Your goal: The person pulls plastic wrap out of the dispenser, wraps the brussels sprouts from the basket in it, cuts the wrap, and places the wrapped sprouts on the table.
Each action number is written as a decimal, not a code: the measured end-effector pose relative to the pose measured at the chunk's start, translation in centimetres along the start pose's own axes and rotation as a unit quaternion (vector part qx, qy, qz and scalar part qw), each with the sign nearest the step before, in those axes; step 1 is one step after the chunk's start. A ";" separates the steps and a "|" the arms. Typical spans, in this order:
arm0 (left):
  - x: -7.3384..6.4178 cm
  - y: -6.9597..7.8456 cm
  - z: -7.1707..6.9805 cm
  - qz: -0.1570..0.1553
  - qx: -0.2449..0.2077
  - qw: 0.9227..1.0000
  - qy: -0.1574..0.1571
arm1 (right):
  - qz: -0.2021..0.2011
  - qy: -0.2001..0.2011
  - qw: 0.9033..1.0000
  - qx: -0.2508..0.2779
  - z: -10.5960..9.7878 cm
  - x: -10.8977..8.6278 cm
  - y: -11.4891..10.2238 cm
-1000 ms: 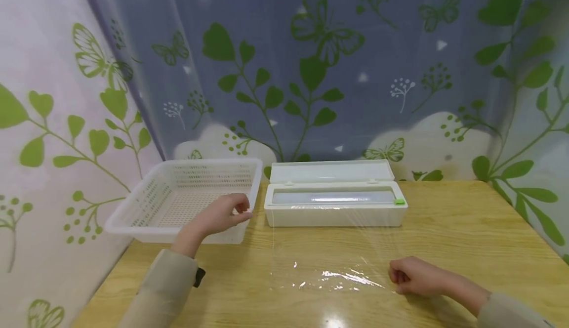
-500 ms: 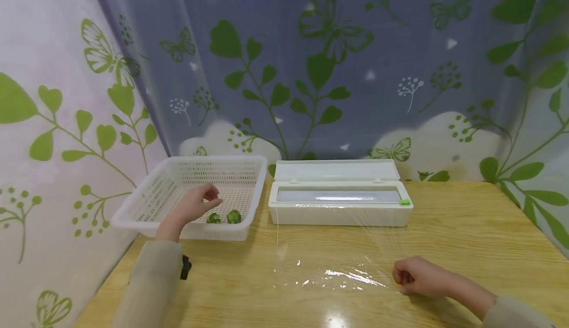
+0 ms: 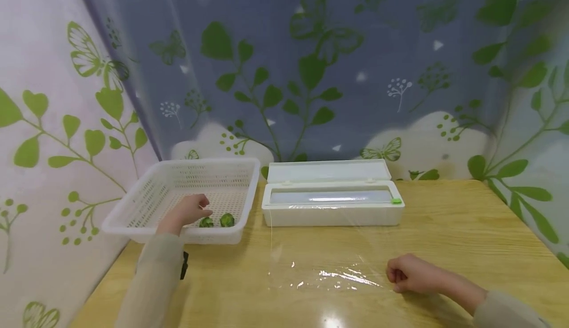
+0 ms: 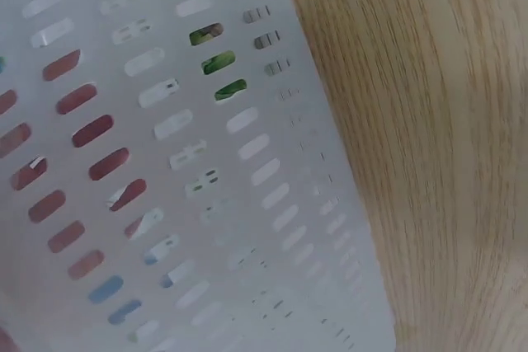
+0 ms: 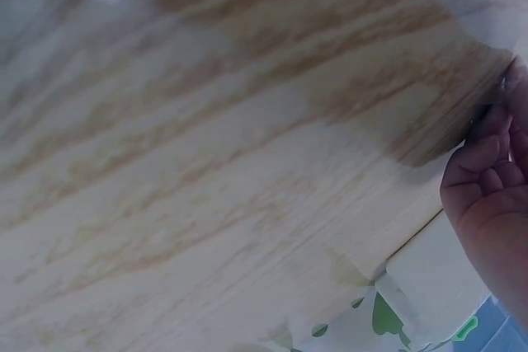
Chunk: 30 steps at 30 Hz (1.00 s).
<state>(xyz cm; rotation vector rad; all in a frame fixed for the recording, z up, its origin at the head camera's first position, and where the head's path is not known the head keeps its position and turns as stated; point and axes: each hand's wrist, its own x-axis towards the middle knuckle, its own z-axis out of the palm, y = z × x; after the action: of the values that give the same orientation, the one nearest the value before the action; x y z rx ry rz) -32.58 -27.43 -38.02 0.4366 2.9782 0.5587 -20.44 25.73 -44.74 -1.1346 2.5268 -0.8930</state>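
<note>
A white plastic basket (image 3: 249,204) stands at the left of the table. My left hand (image 3: 186,210) is over its front part, thumb and fingers apart. Two small round green vegetables, resembling Brussels sprouts (image 3: 227,220), lie just right of its fingertips. The left wrist view shows the basket's slotted wall (image 4: 223,195), with green and reddish patches behind it. My right hand (image 3: 415,274) pinches the near right corner of clear cling film (image 3: 342,274). That film stretches from the white dispenser box (image 3: 333,216) over the table's front area.
The dispenser's lid (image 3: 329,171) is raised at the back, and a green cutter slide (image 3: 396,201) sits at its right end. Behind the wooden table (image 3: 462,229) hangs a leaf-and-butterfly patterned curtain (image 3: 275,71).
My left hand has moved left from the basket's right edge to over its inside, uncovering the green vegetables. My right hand keeps its pinch on the film.
</note>
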 end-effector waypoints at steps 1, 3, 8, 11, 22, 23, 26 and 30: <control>0.0 -0.1 0.2 -0.004 0.007 1.000 -0.004 | -0.001 0.000 1.000 0.000 0.1 0.1 0.0; 0.1 -0.3 0.5 -0.011 0.013 1.000 -0.012 | -0.005 0.003 1.000 -0.004 0.1 0.1 0.1; 0.4 -0.2 0.8 -0.041 0.014 0.998 -0.039 | -0.009 0.011 1.000 -0.009 0.2 -0.1 0.1; 0.5 0.0 0.9 -0.065 0.017 0.996 -0.056 | -0.015 0.015 1.000 -0.007 0.3 -0.2 0.0; -0.5 0.4 1.2 -0.146 -0.002 0.985 -0.092 | -0.007 0.022 1.000 -0.008 0.5 -0.5 0.1; -0.6 0.5 1.3 -0.153 0.001 0.984 -0.094 | -0.010 0.022 1.000 -0.008 0.5 -0.5 0.2; -0.8 0.6 1.3 -0.151 0.019 0.984 -0.097 | -0.003 0.019 1.000 -0.002 0.5 -0.4 0.1; -0.8 0.7 1.1 -0.142 0.032 0.984 -0.098 | 0.011 0.016 1.000 0.002 0.3 -0.3 -0.2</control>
<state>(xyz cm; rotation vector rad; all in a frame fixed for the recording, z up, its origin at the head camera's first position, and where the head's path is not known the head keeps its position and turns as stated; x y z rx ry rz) -31.52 -26.62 -38.80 0.0599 2.8036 0.3694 -20.03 25.71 -44.85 -1.0974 2.5560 -0.9168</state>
